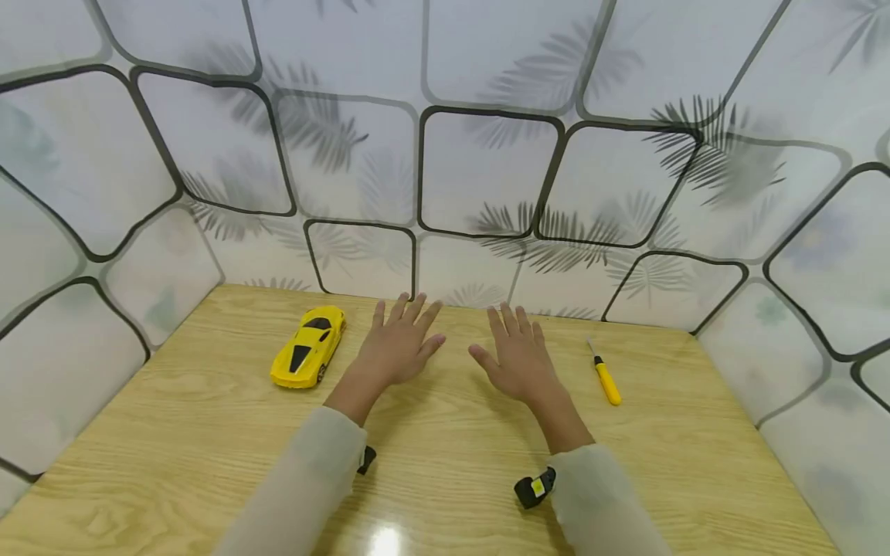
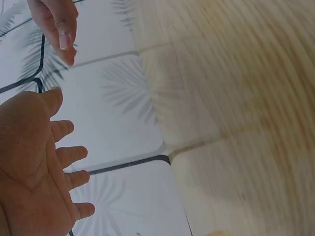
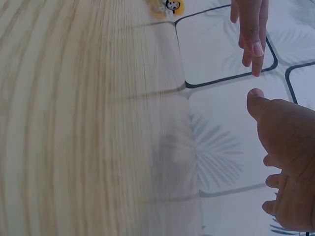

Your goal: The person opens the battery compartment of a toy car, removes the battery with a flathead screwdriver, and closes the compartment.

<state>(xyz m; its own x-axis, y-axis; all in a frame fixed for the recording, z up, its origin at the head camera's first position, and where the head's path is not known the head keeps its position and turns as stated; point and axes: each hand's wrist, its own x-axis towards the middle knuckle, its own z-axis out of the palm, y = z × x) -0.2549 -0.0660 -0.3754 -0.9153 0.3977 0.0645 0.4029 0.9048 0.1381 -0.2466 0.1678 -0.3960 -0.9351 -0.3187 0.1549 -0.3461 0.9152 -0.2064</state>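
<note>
Here we see the left hand (image 1: 395, 349) and the right hand (image 1: 520, 361), fingers spread and holding nothing, above the table (image 1: 445, 479). We find the toy car (image 1: 310, 346) beside the left and the screwdriver (image 1: 608, 381) beside the right, perhaps for easy reach.

Both arms reach forward and lean in toward the middle. The left arm (image 1: 288, 502) and the right arm (image 1: 608, 506) wear pale sleeves (image 1: 327, 444) that end near the wrists, so the left wrist (image 1: 353, 394) and right wrist (image 1: 558, 417) show bare. The left hand (image 1: 396, 346) and right hand (image 1: 520, 359) are side by side, apart, backs up. Their fingers (image 1: 398, 309) are straight and spread. The thumbs (image 1: 481, 356) point at each other without touching. Both hands hold nothing.
</note>
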